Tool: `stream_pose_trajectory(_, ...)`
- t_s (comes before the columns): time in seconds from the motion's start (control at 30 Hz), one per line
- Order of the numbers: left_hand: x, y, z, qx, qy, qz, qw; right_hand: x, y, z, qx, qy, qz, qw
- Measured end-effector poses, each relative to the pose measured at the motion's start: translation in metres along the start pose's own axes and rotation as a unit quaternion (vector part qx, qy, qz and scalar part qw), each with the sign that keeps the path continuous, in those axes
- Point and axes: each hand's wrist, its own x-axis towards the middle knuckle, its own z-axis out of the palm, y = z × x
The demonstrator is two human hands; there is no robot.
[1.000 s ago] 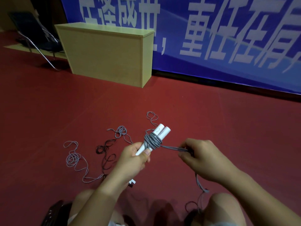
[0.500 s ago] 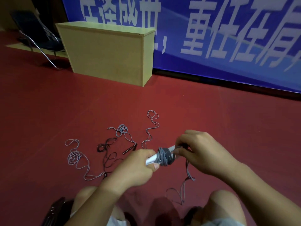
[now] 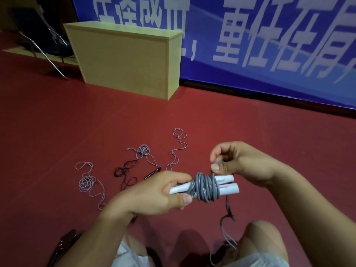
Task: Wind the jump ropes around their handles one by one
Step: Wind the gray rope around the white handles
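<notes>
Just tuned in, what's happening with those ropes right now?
A person sitting on the red floor is winding a grey rope around a pair of white handles. The left hand grips the handles; the right hand pinches the rope just above the coil. Some rope hangs loose below. More ropes lie unwound on the floor.

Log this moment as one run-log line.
left hand: grips white handles | right hand: pinches grey rope above coil | other ropes: loose on floor
</notes>
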Motion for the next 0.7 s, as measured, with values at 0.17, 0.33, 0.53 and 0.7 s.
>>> stream_pose_trajectory(0.17, -0.001, -0.003, 0.001, -0.073, -0.042, 0.033, 0.996, 0.003, 0.017, -0.001, 0.113, -0.066, -0.022, 0.991)
stream_pose_trajectory(0.33, 0.003, -0.004, 0.007, -0.168, -0.045, 0.051, 0.983, 0.007, 0.03, 0.016, 0.206, -0.017, -0.027, 0.978)
stream_pose_trajectory(0.53, 0.014, -0.004, 0.021, -0.231, 0.057, 0.066, 0.969, 0.016, 0.039, 0.054, 0.165, 0.08, -0.067, 0.981)
stream_pose_trajectory(0.7, 0.022, -0.011, 0.03, -0.25, 0.155, 0.047, 0.955, 0.017, 0.053, 0.063, 0.126, 0.175, -0.052, 0.975)
